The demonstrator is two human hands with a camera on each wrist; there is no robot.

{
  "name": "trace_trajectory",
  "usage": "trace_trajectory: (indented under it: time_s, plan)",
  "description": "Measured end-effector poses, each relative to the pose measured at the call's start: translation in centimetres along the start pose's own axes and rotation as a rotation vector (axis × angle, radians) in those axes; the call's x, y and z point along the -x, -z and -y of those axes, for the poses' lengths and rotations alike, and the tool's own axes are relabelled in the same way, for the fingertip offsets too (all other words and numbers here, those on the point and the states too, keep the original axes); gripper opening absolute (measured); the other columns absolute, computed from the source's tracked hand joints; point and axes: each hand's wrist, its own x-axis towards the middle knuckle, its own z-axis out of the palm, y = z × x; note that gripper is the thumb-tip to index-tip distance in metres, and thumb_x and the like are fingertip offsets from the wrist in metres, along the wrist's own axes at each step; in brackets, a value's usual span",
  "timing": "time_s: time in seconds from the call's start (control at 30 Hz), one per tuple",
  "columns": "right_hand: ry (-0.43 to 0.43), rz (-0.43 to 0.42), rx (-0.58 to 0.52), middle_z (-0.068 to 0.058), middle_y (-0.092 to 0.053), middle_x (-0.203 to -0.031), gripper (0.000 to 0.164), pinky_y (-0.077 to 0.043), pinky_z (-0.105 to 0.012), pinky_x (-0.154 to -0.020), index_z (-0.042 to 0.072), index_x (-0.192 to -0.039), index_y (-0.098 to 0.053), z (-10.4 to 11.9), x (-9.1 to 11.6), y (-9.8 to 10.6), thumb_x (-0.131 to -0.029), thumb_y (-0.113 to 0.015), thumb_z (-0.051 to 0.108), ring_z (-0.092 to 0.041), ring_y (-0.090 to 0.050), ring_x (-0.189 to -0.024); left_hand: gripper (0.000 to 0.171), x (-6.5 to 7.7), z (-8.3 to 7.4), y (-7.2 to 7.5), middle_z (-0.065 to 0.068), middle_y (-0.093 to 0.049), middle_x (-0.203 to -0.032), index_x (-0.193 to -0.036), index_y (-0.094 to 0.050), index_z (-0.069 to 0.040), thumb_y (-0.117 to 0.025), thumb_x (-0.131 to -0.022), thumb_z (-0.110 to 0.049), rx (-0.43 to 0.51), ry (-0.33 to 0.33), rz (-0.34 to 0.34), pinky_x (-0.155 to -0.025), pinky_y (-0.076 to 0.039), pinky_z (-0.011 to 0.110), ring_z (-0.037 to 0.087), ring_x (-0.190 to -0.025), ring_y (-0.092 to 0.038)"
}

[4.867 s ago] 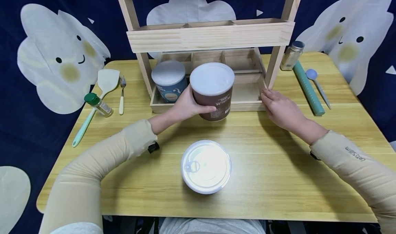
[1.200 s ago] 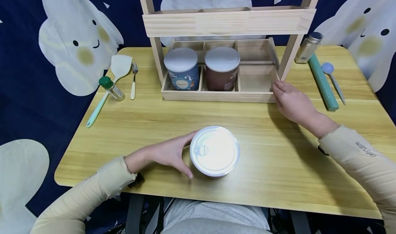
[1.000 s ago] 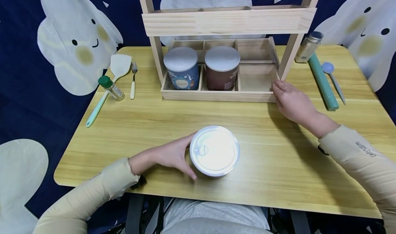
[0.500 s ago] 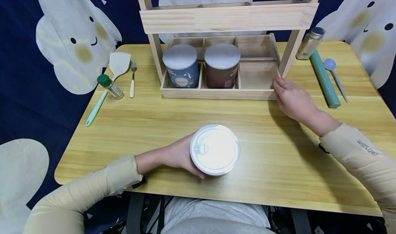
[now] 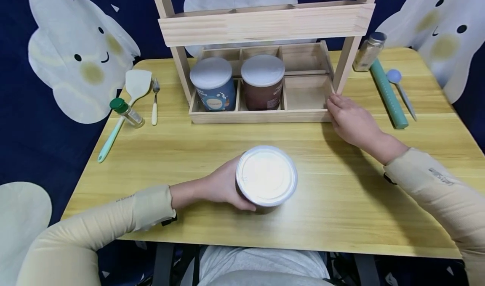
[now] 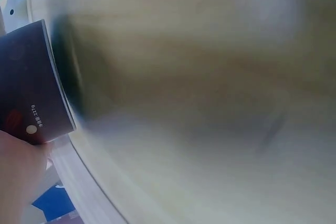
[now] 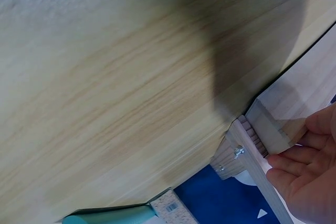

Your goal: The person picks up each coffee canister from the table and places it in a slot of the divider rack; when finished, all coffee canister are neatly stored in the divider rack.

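My left hand [image 5: 223,185] wraps round the side of a dark canister with a pale lid [image 5: 267,176], near the table's front. In the left wrist view the canister [image 6: 32,85] appears clear of the tabletop, with a shadow beside its base. With its fingers and thumb, my right hand [image 5: 354,122] holds the front right corner of the lower tray of a wooden rack [image 5: 261,117]; the right wrist view shows the fingers [image 7: 296,163] at that corner. A blue canister [image 5: 216,93] and a brown canister [image 5: 264,93] stand upright in the tray's left and middle front compartments.
On the left lie a spatula [image 5: 138,84], a fork [image 5: 155,103] and a green-capped shaker [image 5: 127,113]. A glass jar [image 5: 368,54], a green cylinder [image 5: 388,94] and a blue spoon [image 5: 401,90] are on the right. The rack's upper tier [image 5: 265,24] overhangs the lower tray.
The brown canister went from my left hand into the middle front compartment. My left hand then moved to the front canister, closed round it and raised it slightly. My right hand stayed at the corner.
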Motion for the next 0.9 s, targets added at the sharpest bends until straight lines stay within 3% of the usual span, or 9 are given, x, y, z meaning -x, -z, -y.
trace_trajectory:
  time_s: [0.17, 0.4, 0.5, 0.63, 0.9]
  plan:
    - [-0.014, -0.012, -0.001, -0.037, -0.051, -0.135, 0.039, -0.042, -0.058, -0.108, -0.017, -0.127, -0.054, -0.1, 0.4, 0.2, -0.094, -0.057, 0.001, -0.051, -0.05, -0.127, 0.117, -2.6, -1.5, 0.6, 0.002, -0.049, -0.146, -0.15, -0.031, -0.015, -0.096, -0.053, -0.013, -0.071, -0.057, -0.064, -0.121, -0.032, 0.037, 0.016, -0.137, -0.045]
    - [-0.002, -0.015, 0.007, -0.036, -0.05, -0.138, 0.039, -0.041, -0.056, -0.111, -0.017, -0.129, -0.052, -0.3, 0.4, 1.0, -0.094, -0.055, 0.001, -0.049, -0.049, -0.129, 0.109, -8.9, -4.8, 1.7, 0.006, -0.049, -0.145, -0.15, -0.031, -0.014, -0.092, -0.06, -0.005, -0.008, -0.133, -0.323, -0.116, -0.039, 0.035, 0.018, -0.133, -0.05]
    - [0.011, -0.015, 0.021, -0.036, -0.051, -0.136, 0.037, -0.042, -0.055, -0.11, -0.017, -0.127, -0.054, -0.4, 0.5, 1.0, -0.094, -0.055, 0.0, -0.049, -0.051, -0.127, 0.106, -11.5, -5.4, 1.9, 0.003, -0.048, -0.146, -0.151, -0.029, -0.017, -0.091, -0.065, -0.011, -0.032, -0.08, -0.429, -0.113, -0.041, 0.034, 0.015, -0.132, -0.049]
    - [0.015, 0.022, 0.035, -0.036, -0.052, -0.135, 0.037, -0.042, -0.053, -0.111, -0.017, -0.126, -0.054, -0.3, 0.4, 0.7, -0.094, -0.056, 0.001, -0.047, -0.052, -0.128, 0.103, -14.3, -5.3, 2.0, 0.003, -0.047, -0.145, -0.149, -0.029, -0.015, -0.09, -0.068, -0.021, -0.083, 0.024, -0.521, -0.111, -0.042, 0.034, 0.015, -0.132, -0.048]
    - [-0.01, 0.07, 0.043, -0.034, -0.05, -0.139, 0.04, -0.038, -0.051, -0.115, -0.015, -0.131, -0.051, -0.4, 0.3, 0.6, -0.097, -0.054, 0.005, -0.045, -0.049, -0.132, 0.103, -18.2, -5.0, 1.2, 0.004, -0.046, -0.146, -0.149, -0.028, -0.012, -0.09, -0.068, -0.026, -0.068, 0.063, -0.592, -0.109, -0.044, 0.031, 0.015, -0.131, -0.048]
